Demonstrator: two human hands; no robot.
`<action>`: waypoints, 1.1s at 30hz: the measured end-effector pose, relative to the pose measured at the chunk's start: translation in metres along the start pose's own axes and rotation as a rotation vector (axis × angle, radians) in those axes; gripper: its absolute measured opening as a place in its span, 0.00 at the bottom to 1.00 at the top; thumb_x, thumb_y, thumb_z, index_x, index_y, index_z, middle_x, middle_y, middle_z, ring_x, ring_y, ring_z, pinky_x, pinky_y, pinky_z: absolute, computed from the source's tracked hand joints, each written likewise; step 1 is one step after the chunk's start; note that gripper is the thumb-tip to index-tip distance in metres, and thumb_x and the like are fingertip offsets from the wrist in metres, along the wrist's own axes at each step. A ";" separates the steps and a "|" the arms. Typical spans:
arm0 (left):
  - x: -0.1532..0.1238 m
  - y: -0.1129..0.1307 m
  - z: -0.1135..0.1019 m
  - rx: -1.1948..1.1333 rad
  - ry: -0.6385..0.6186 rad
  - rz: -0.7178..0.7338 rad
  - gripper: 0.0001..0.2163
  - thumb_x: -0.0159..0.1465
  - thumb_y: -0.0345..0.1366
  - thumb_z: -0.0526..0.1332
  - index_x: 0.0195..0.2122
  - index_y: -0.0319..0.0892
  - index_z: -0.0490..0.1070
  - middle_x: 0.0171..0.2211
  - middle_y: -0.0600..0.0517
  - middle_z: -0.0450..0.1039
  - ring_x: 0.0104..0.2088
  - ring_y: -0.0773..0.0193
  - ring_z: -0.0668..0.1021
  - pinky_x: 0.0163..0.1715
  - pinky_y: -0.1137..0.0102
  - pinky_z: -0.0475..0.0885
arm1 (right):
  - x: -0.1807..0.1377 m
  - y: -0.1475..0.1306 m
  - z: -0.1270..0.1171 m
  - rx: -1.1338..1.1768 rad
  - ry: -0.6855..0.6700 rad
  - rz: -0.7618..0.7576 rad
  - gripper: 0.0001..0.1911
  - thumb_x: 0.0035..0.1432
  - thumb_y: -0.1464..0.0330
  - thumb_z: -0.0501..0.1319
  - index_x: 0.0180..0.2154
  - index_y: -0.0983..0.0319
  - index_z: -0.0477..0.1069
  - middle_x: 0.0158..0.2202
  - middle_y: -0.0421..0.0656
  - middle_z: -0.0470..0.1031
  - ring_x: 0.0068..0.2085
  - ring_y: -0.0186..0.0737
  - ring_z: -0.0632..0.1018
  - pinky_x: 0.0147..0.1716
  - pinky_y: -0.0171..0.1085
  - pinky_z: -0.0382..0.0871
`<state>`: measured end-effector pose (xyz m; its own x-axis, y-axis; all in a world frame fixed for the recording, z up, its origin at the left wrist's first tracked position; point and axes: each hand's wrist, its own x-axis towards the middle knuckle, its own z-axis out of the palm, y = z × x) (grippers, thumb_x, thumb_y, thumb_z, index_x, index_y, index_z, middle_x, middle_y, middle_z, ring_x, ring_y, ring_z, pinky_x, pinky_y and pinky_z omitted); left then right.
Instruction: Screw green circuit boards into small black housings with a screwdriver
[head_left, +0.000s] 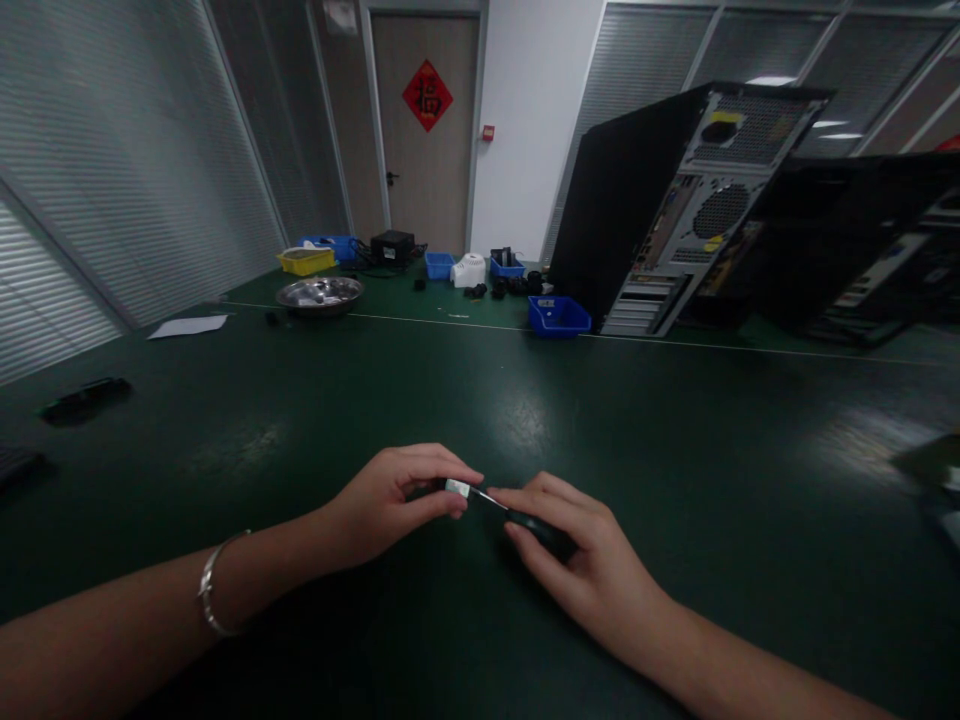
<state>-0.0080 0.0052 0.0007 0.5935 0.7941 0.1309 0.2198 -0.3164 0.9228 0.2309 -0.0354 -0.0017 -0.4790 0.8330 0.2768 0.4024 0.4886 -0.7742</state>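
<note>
Between the thumb and fingers of my left hand [401, 500] is a small block-like part [457, 488] with a pale face; its exact kind is too small to make out. My right hand [581, 540] is wrapped round the dark handle of a screwdriver [544, 532]. The screwdriver's thin metal shaft points left, and its tip meets or nearly meets the small part. Both hands are close together, low over the green table. A silver bangle [210, 590] circles my left wrist.
On the green table [360, 400], a metal bowl [321, 295] and a yellow bin [306, 261] stand back left. A blue bin [559, 316] sits beside a tall black computer tower [637, 200]. Paper [187, 326] and a dark object [86, 398] lie left.
</note>
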 end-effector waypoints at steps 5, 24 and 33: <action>0.001 0.003 0.003 -0.207 0.017 -0.045 0.10 0.63 0.29 0.64 0.44 0.39 0.79 0.41 0.48 0.75 0.34 0.64 0.78 0.37 0.68 0.75 | 0.001 0.001 0.002 0.035 0.008 -0.019 0.15 0.65 0.72 0.57 0.52 0.58 0.74 0.35 0.43 0.72 0.36 0.39 0.75 0.34 0.37 0.68; 0.001 0.005 0.004 -0.292 0.012 -0.085 0.09 0.62 0.31 0.64 0.43 0.39 0.79 0.40 0.49 0.74 0.33 0.65 0.78 0.37 0.67 0.75 | -0.001 0.001 0.002 0.083 0.029 -0.022 0.15 0.65 0.71 0.58 0.51 0.58 0.75 0.36 0.44 0.74 0.37 0.40 0.76 0.35 0.38 0.68; -0.001 0.002 0.001 0.004 -0.112 -0.120 0.07 0.63 0.34 0.64 0.42 0.40 0.74 0.33 0.52 0.74 0.33 0.63 0.75 0.35 0.67 0.70 | -0.001 0.005 -0.002 0.062 0.119 0.008 0.15 0.65 0.71 0.58 0.51 0.56 0.75 0.36 0.42 0.75 0.36 0.38 0.76 0.34 0.36 0.67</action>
<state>-0.0072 0.0027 0.0023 0.6455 0.7635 -0.0217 0.2972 -0.2249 0.9279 0.2346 -0.0331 -0.0042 -0.3783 0.8634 0.3337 0.3549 0.4683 -0.8092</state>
